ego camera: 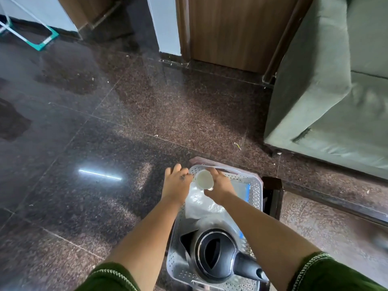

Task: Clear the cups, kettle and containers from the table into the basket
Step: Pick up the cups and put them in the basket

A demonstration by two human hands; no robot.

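Note:
A grey perforated basket (256,192) stands low in front of me. A black and silver kettle (218,257) lies in its near end, handle toward the lower right. Clear containers (201,203) with a blue-edged lid fill the middle. My right hand (220,185) holds a small pale cup (204,180) over the basket's far left corner. My left hand (176,181) rests at the basket's left rim beside the cup, fingers spread; whether it touches the cup I cannot tell.
Dark polished granite floor (105,133) spreads to the left and ahead. A green sofa (327,91) stands at the right. A dark wooden table edge (273,196) shows just right of the basket. A wooden door (235,32) is at the back.

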